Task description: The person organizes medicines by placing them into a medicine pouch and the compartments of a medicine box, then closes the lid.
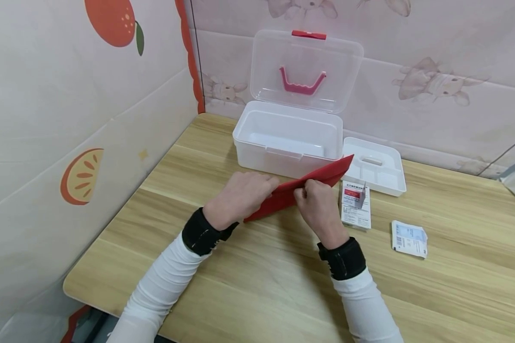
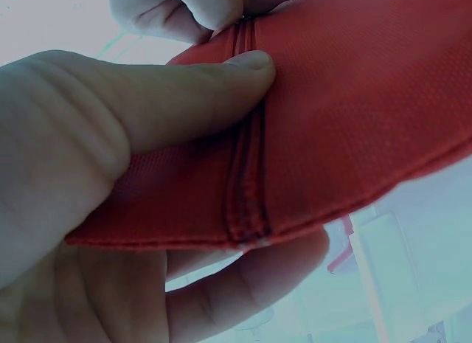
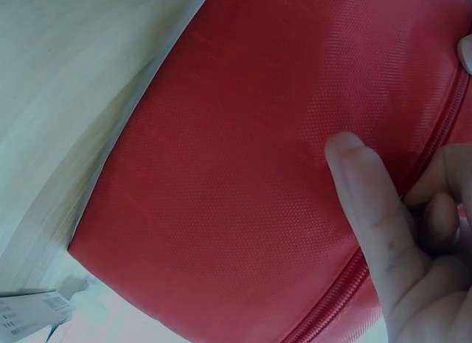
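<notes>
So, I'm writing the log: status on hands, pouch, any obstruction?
Left fingers gripping red pouch. Right fingers pinching at its zipper. White carton nearby, apparently not in the way.

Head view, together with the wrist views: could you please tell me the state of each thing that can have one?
Red textured flat pouch: tilted, held by the left grip and right grip.
Pouch's red zipper: closed where visible.
Translucent white plastic box: open.
Its clear plastic lid: raised.
Red oblong latch on the lid: unfastened.
White plastic divided tray: upright, beside the box.
White printed carton: lying flat; whether opened, unclear.
White-and-blue packet: lying flat.
</notes>
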Motion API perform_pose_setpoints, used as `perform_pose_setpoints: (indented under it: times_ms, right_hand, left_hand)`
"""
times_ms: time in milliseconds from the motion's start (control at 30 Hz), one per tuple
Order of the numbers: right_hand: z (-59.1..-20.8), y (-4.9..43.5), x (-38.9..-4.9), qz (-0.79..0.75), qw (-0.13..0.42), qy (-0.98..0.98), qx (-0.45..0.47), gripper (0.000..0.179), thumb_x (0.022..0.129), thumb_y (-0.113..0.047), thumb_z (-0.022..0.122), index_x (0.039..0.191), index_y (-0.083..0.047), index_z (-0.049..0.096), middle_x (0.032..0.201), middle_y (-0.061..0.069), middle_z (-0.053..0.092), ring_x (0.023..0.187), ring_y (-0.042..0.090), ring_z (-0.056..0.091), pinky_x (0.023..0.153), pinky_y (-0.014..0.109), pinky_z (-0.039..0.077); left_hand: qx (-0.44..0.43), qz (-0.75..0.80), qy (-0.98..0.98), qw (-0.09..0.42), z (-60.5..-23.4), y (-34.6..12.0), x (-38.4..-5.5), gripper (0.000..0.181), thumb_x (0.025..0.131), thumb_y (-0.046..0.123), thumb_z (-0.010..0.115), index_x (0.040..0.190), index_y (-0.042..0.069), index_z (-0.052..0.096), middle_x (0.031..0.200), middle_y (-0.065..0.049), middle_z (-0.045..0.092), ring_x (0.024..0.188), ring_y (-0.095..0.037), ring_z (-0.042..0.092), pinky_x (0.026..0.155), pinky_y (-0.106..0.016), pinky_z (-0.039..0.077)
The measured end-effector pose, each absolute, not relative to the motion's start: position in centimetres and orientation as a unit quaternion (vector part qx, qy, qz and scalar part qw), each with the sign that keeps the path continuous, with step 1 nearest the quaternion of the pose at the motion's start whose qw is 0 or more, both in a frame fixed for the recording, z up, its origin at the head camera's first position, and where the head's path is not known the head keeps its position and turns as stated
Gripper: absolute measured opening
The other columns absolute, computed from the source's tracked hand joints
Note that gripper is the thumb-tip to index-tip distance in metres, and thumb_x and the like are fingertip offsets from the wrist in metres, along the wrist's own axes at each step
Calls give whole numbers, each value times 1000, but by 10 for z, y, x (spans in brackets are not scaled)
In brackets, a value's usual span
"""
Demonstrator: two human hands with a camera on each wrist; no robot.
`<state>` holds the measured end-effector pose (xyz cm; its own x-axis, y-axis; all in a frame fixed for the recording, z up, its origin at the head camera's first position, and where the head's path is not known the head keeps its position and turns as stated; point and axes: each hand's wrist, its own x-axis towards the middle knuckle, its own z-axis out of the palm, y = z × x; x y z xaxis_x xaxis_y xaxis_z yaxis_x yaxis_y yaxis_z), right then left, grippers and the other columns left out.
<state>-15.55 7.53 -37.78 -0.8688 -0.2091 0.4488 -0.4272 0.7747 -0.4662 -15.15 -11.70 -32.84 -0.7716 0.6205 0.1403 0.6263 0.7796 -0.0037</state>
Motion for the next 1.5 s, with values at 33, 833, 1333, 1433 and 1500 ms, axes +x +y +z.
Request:
perform_pose_setpoints:
  times_ms: [33, 833, 1333, 1433, 1500]
  right_hand:
    - [-378, 75, -156, 289, 188, -923, 170, 25, 88, 1, 59, 64, -4, 55, 66, 15, 65, 54, 23, 55, 56, 32, 48]
    - [-379, 79, -159, 283, 226, -919, 158, 32, 87, 3, 57, 57, -7, 50, 56, 11, 55, 52, 24, 52, 52, 30, 40]
    - [-377, 85, -160, 271, 222, -925, 149, 34, 87, 2, 55, 56, -8, 46, 53, 9, 50, 52, 23, 47, 52, 31, 37]
    - [-377, 87, -161, 275, 224, -924, 145, 35, 87, 2, 55, 55, -8, 45, 52, 9, 49, 51, 23, 45, 52, 31, 36]
    - [-377, 88, -162, 277, 229, -922, 143, 34, 86, 3, 54, 54, -8, 44, 51, 8, 47, 50, 22, 43, 51, 31, 35]
  left_hand:
    - [-332, -23, -941, 67, -328, -117, -151, 6, 94, 9, 66, 98, 13, 63, 82, 2, 67, 72, -13, 61, 54, -29, 51]
    - [-341, -40, -937, 61, -328, -117, -151, 6, 94, 9, 66, 98, 12, 62, 81, 1, 68, 72, -13, 62, 55, -28, 51]
    - [-341, -40, -937, 61, -327, -120, -150, 8, 94, 13, 68, 100, 12, 64, 87, 1, 71, 76, -14, 64, 56, -28, 52]
    - [-338, -38, -939, 58, -327, -120, -151, 7, 94, 14, 68, 100, 12, 64, 86, 1, 71, 74, -14, 63, 55, -27, 51]
    - [-335, -36, -940, 60, -327, -121, -151, 6, 94, 13, 67, 99, 12, 64, 85, 1, 70, 74, -14, 63, 55, -28, 51]
